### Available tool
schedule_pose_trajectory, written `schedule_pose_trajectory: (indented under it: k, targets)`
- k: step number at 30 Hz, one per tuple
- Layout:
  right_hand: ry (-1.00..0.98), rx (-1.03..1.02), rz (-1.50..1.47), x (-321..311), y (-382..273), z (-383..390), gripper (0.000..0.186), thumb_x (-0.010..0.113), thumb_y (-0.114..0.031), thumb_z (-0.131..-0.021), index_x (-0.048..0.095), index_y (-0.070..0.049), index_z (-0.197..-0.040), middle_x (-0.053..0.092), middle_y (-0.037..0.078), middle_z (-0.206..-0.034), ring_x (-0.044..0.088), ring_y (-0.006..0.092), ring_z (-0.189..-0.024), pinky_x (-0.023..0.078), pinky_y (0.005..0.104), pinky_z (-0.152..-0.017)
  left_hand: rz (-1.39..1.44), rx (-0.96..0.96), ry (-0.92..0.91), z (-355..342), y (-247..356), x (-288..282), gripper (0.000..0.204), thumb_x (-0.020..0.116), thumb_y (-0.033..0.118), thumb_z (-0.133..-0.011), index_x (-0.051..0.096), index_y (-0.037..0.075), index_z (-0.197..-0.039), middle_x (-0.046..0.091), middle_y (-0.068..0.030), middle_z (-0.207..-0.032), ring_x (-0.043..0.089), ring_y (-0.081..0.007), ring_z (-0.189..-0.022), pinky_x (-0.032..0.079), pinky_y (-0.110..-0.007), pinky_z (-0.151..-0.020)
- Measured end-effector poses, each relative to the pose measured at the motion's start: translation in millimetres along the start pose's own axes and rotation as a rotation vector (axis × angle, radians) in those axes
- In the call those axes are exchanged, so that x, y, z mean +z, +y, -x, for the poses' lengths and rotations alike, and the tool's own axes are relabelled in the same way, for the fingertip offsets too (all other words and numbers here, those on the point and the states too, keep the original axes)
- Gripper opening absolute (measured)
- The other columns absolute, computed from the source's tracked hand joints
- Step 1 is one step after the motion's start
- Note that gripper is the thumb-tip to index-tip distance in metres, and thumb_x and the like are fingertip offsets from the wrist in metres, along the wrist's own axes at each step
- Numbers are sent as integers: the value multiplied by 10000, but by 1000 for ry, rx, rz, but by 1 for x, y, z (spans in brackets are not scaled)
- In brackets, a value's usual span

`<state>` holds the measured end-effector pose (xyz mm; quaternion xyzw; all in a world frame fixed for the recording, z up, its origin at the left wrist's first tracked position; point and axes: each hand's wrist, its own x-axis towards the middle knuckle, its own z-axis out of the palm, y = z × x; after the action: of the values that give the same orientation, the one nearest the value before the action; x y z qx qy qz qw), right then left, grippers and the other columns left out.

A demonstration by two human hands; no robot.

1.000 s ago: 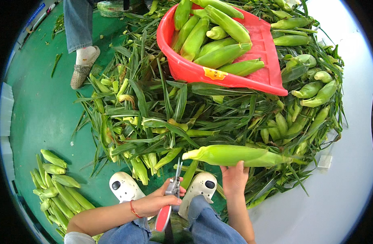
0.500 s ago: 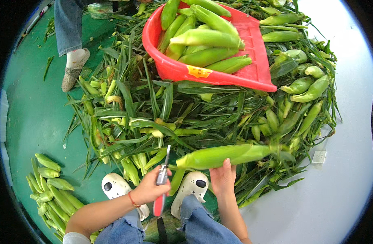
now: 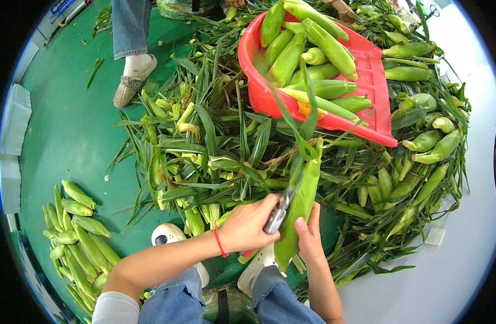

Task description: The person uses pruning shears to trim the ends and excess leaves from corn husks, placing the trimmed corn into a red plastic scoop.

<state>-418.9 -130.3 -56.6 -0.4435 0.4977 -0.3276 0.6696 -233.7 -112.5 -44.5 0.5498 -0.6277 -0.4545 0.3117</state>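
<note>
My right hand (image 3: 308, 237) grips a green corn ear (image 3: 301, 208) in its husk and holds it upright, tip pointing away from me. My left hand (image 3: 249, 225), with a red string on the wrist, is closed on red-handled scissors (image 3: 276, 216) whose blades lie against the ear's left side. Both hands hover just above my knees and white shoes (image 3: 169, 235), at the near edge of a big heap of husks and leaves (image 3: 215, 146).
A red plastic basket (image 3: 377, 81) full of husked-green corn ears sits on the heap at the back. A row of trimmed ears (image 3: 78, 237) lies on the green floor at my left. Another person's leg and slipper (image 3: 130, 86) stand at the far left; a hand shows at the top.
My right hand has swung the corn ear from lying sideways to standing upright. My left hand has raised the scissors from my lap up against the ear.
</note>
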Motion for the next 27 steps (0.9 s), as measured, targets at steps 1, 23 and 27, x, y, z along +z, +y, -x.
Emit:
schedule_pose_trajectory:
  k: [1, 23, 27]
  targets:
    - [-10, 27, -19, 0, -2, 0, 564, 615, -352, -852, 330, -48, -1231, 460, 74, -1120, 442, 160, -1058, 383, 315, -920, 39, -24, 83, 2, -7, 2, 433, 660, 168, -693, 442, 33, -1043, 580, -161, -718, 614, -338, -622, 498, -396, -576]
    - [-185, -139, 1332, -24, -47, 25, 583, 753, -312, -689, 498, -81, -1160, 549, 132, -990, 615, 296, -823, 518, 381, -680, 29, -210, -291, 39, -55, -24, 412, 653, 187, -672, 493, 24, -1015, 575, -125, -719, 583, -285, -644, 479, -387, -619]
    - [-205, 198, 172, -55, -10, 13, 490, 635, -281, -805, 464, -82, -1219, 556, 155, -1113, 635, 292, -874, 529, 397, -722, 427, -356, -352, 47, -80, -13, 621, 657, 121, -739, 385, 56, -1293, 588, -47, -849, 607, -162, -785, 502, -291, -690]
